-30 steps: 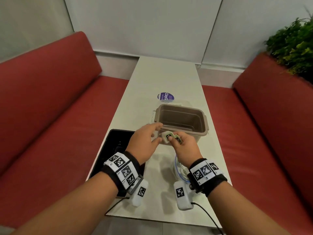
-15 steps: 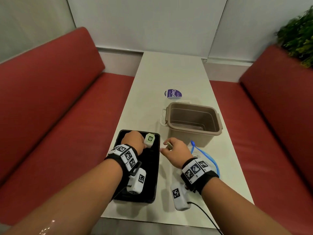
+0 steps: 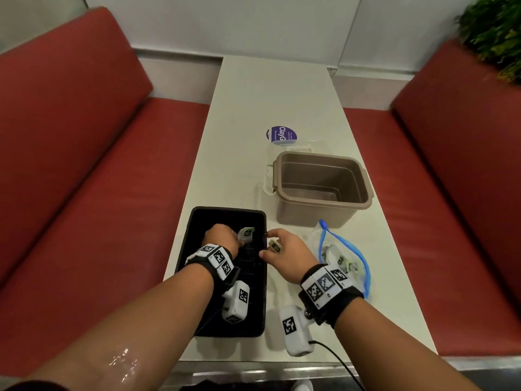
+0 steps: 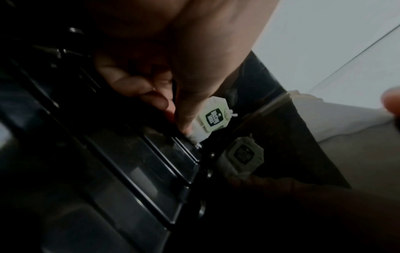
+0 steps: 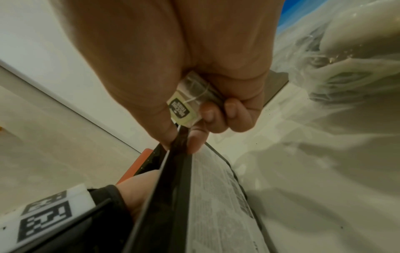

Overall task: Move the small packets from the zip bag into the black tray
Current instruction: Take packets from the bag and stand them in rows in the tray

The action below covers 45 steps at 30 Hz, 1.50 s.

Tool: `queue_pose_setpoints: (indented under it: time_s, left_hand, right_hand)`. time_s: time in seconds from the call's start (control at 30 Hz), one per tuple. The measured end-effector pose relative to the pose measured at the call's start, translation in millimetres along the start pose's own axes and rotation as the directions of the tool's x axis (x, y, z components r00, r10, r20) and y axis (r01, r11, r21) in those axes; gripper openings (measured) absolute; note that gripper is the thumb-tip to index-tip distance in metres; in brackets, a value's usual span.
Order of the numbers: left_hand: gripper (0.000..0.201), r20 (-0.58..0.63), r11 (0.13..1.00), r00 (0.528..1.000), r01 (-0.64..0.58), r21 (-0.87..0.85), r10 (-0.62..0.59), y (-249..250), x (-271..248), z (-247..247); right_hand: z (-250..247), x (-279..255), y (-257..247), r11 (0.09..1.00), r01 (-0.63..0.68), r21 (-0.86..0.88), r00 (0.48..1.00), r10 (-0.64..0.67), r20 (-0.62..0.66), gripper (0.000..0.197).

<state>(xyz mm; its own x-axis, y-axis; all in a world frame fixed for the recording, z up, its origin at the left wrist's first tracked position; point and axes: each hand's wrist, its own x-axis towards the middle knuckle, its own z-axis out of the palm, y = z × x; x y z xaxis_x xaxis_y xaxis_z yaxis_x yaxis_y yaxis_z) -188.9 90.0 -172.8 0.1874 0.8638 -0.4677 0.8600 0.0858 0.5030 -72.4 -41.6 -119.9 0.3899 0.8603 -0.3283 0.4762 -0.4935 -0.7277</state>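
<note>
The black tray [image 3: 197, 218] lies at the table's front left. Inside it, my left hand [image 3: 225, 238] pinches a small white packet with a green tag [image 3: 245, 233], also in the left wrist view [image 4: 213, 118], low against the tray's right wall. My right hand [image 3: 282, 249] holds another small packet [image 5: 184, 109] in its curled fingers while thumb and forefinger pinch the tray's right rim [image 5: 179, 143]. The clear zip bag with a blue zip [image 3: 363, 266] lies to the right of that hand, open, with several packets inside.
An open beige plastic bin [image 3: 321, 187] stands behind the tray and bag. A purple round sticker [image 3: 281, 134] lies farther back. Red benches [image 3: 84, 193] flank the narrow table [image 3: 270, 88]; a green plant [image 3: 496, 32] is at the far right.
Both hands came back from in front of the beige bin. My left hand carried its packet down into the tray. My right hand moved left onto the tray's right rim.
</note>
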Motion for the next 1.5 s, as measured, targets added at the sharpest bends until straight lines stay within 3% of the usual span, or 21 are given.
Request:
queue_pose_setpoints:
  time_s: [0.2, 0.43, 0.57, 0.67, 0.77, 0.83, 0.93, 1.0, 1.1, 1.23, 1.37, 1.5]
  left_hand:
    - [0.017, -0.035, 0.992, 0.999, 0.033, -0.122, -0.037, 3, 0, 7]
    - [0.01, -0.054, 0.988, 0.998, 0.024, -0.151, -0.032, 4, -8, 2]
    - [0.015, -0.037, 0.99, 0.998, -0.046, -0.134, 0.041, 2, -18, -9]
    - [0.009, -0.072, 0.977, 0.985, -0.168, -0.132, 0.159, 2, -31, -21]
    - [0.009, -0.072, 0.91, 0.94, -0.342, -0.235, 0.334, 7, -47, -34]
    - [0.019, 0.006, 0.849, 0.894, -0.423, -0.317, 0.448, 12, -58, -44]
    - [0.03, 0.15, 0.801, 0.805, -0.514, -0.308, 0.575, 17, -73, -56]
    - [0.028, 0.15, 0.786, 0.786, -0.544, -0.293, 0.599, 18, -78, -60]
    - [0.018, 0.084, 0.795, 0.805, -0.554, -0.246, 0.587, 17, -77, -62]
    - [0.018, 0.073, 0.822, 0.828, -0.537, -0.189, 0.557, 16, -79, -65]
    - [0.013, 0.039, 0.873, 0.876, -0.473, -0.12, 0.481, 12, -72, -66]
    - [0.015, -0.001, 0.942, 0.944, -0.328, 0.074, 0.329, 10, -51, -62]
  right_hand:
    - [-2, -4, -1, 1.0, 0.003, -0.006, 1.0, -0.003, 0.007, 0.045]
    - [-3, -6, 0, 1.0, -0.005, 0.002, 1.0, 0.005, 0.01, 0.043]
    - [-5, -7, 5, 0.989, -0.024, 0.143, 0.997, 0.035, -0.073, 0.013]
    - [-11, -7, 2, 0.964, -0.013, 0.264, 0.998, 0.03, -0.06, 0.011]
    - [-17, -10, -5, 0.963, 0.138, 0.232, 0.985, -0.109, -0.132, 0.012]
    - [-20, -11, -10, 0.951, 0.239, 0.197, 0.959, -0.198, -0.205, 0.012]
    - [-22, -10, -15, 0.932, 0.285, 0.222, 0.946, -0.236, -0.224, 0.008]
    - [-23, -10, -21, 0.898, 0.287, 0.334, 0.952, -0.23, -0.2, 0.007]
    - [-21, -10, -27, 0.847, 0.275, 0.456, 0.96, -0.211, -0.185, 0.01]
    - [-18, -8, -27, 0.846, 0.261, 0.465, 0.963, -0.192, -0.19, 0.011]
    - [-14, -3, -21, 0.957, 0.19, 0.221, 0.965, -0.14, -0.224, 0.027]
    - [-4, -5, -15, 0.996, 0.013, 0.085, 0.999, -0.01, -0.037, 0.054]
